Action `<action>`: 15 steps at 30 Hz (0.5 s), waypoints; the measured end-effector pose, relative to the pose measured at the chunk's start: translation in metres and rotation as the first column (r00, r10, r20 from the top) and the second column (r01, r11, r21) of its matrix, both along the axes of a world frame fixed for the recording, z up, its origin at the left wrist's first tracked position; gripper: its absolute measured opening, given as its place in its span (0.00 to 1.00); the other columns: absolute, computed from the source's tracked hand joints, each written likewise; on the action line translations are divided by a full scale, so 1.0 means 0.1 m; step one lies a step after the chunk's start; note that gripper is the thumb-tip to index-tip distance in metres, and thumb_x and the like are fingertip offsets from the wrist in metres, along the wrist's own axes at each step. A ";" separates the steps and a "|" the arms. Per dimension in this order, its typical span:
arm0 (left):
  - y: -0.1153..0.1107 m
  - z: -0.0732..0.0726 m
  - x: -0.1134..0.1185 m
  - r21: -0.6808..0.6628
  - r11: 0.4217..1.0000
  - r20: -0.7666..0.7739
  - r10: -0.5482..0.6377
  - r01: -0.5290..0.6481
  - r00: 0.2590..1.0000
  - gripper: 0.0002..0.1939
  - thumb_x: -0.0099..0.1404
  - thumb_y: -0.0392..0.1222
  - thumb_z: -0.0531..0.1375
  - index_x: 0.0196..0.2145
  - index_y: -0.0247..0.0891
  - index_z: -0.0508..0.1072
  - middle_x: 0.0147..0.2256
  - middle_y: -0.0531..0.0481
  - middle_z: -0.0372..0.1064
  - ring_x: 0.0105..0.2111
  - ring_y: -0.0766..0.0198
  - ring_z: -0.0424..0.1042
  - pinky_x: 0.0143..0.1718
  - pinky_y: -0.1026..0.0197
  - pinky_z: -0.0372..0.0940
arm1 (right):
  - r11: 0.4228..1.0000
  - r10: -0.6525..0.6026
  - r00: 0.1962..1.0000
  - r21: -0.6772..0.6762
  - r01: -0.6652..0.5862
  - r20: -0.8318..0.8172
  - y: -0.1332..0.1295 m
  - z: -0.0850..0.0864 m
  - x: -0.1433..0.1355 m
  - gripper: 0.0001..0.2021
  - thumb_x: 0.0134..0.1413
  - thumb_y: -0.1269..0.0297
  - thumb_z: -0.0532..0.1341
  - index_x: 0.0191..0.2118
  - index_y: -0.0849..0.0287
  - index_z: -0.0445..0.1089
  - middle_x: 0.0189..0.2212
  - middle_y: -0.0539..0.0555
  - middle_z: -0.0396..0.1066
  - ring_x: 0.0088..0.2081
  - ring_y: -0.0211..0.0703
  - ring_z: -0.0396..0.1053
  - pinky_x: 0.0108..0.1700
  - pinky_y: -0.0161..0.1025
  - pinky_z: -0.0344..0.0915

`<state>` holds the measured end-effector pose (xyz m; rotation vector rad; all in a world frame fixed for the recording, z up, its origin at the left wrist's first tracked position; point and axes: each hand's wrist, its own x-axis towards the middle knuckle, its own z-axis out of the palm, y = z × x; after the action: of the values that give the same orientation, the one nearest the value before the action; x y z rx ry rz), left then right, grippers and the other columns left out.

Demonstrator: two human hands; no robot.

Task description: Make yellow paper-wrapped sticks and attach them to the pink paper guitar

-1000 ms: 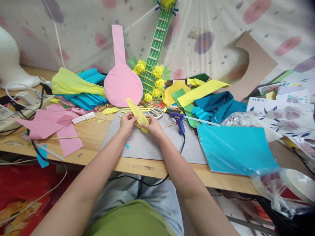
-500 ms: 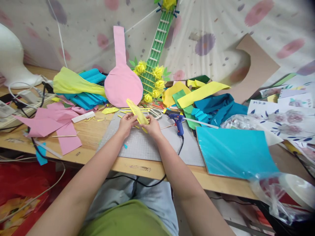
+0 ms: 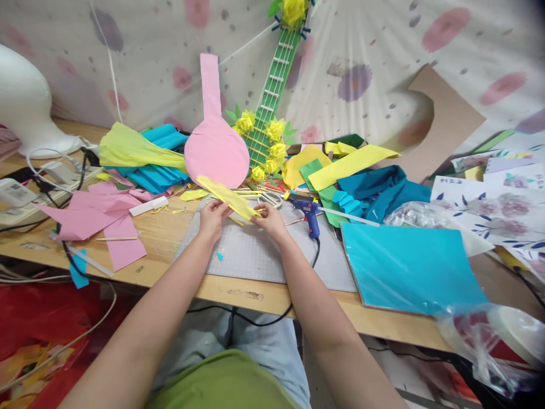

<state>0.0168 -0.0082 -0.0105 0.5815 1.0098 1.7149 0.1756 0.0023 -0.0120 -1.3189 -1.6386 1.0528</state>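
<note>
Between my hands, above the grey cutting mat [image 3: 251, 255], is a folded strip of yellow crepe paper [image 3: 227, 197]. My left hand [image 3: 214, 218] pinches its lower edge near the middle. At the strip's right end, the fingers of my right hand [image 3: 270, 218] close on the paper. A pink paper lute shape [image 3: 216, 153] stands upright behind it, with a round body and a straight neck. Beside that leans a green paper instrument [image 3: 272, 88] with white strings and yellow paper flowers [image 3: 276, 129]. Right of my hands lies a blue glue gun [image 3: 312, 218] with a glue stick in its back.
Pink paper scraps [image 3: 91, 213] and a power strip [image 3: 25, 207] lie on the left. Blue crepe paper [image 3: 383, 190], a turquoise sheet pack [image 3: 409, 267] and a brown cardboard cutout [image 3: 443, 119] take up the right. A black cord [image 3: 259, 324] loops below the table's front edge.
The yellow strip has turned from steep to flatter, its left end swinging down and left. My hands have moved slightly apart. The view has shifted a little.
</note>
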 end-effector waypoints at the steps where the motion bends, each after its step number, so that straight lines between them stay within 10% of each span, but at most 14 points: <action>1: 0.02 0.00 -0.03 0.011 0.999 0.025 0.043 -0.044 0.999 0.10 0.43 0.33 0.64 0.23 0.32 0.65 0.23 0.54 0.67 0.24 0.71 0.69 0.37 0.60 0.67 | 0.999 -0.019 1.000 0.031 0.020 -0.022 0.01 0.02 0.03 0.17 0.37 0.57 0.62 0.35 0.59 0.62 0.25 0.49 0.69 0.27 0.36 0.66 0.31 0.35 0.62; 8: 0.11 -0.01 -0.17 0.074 0.979 0.097 0.183 -0.191 0.978 0.10 0.47 0.32 0.63 0.25 0.34 0.63 0.24 0.56 0.66 0.25 0.74 0.68 0.39 0.61 0.67 | 0.941 -0.274 0.906 0.284 0.183 0.323 0.26 0.20 0.17 0.18 0.44 0.54 0.57 0.40 0.60 0.64 0.40 0.56 0.69 0.39 0.42 0.66 0.42 0.40 0.62; 15: 0.13 0.03 -0.19 0.041 0.988 0.220 0.136 -0.148 0.966 0.06 0.51 0.27 0.59 0.25 0.35 0.66 0.25 0.56 0.68 0.27 0.74 0.69 0.41 0.62 0.66 | 0.975 -0.219 0.486 0.205 0.082 0.846 0.62 0.30 0.05 0.22 0.44 0.69 0.56 0.48 0.72 0.63 0.47 0.70 0.64 0.49 0.54 0.62 0.46 0.43 0.59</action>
<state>-0.0026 0.0049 -0.0070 0.3548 0.8656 1.8936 0.1806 0.0640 0.0180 -2.0356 -2.1756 0.0558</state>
